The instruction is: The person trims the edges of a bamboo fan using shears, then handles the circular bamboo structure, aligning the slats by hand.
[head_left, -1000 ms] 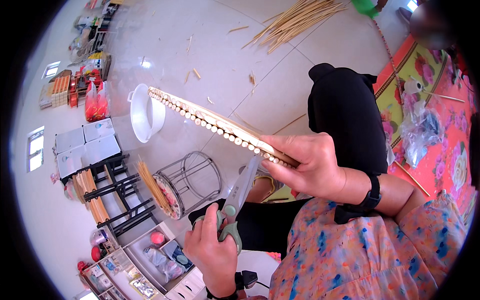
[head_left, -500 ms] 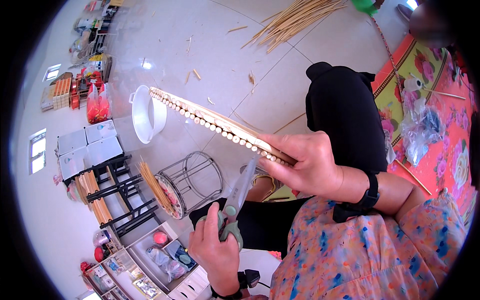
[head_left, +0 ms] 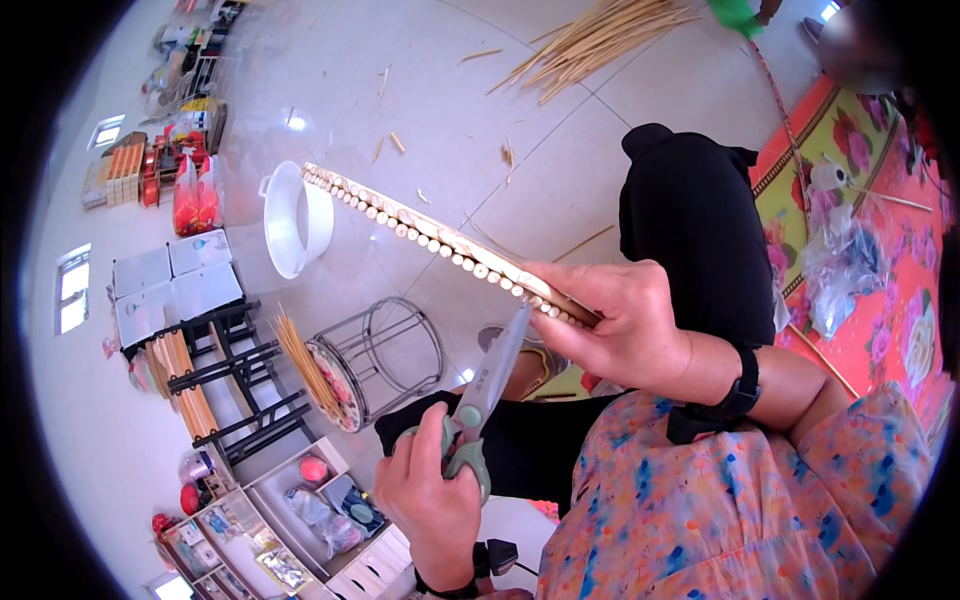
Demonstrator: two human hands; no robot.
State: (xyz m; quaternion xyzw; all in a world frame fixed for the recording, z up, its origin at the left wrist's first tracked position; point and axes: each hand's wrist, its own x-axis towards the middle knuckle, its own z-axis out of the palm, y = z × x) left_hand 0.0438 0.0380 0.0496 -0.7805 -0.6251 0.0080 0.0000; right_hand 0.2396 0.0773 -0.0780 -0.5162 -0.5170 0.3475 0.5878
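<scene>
My right hand comes in from the right and pinches the near end of a flat panel of pale plant stalks. The panel is seen nearly edge-on, slanting up to the left, and a row of round cut stalk ends lines its lower edge. My left hand, at lower centre, has its fingers in the pale green handles of a pair of scissors. Their grey blades point up to that row, close by my right fingers. Whether the tips touch the stalks or stand just apart, I cannot tell.
Loose stalks lie on the tiled floor, with scraps around. A white basin and a metal-legged stool bearing more stalks stand left. My black-clad knee is beside the panel. A floral mat with plastic bags spreads right.
The scissors have shifted slightly up and to the right along the panel's edge. The panel's far end sits a little higher in view. Both holds stay the same.
</scene>
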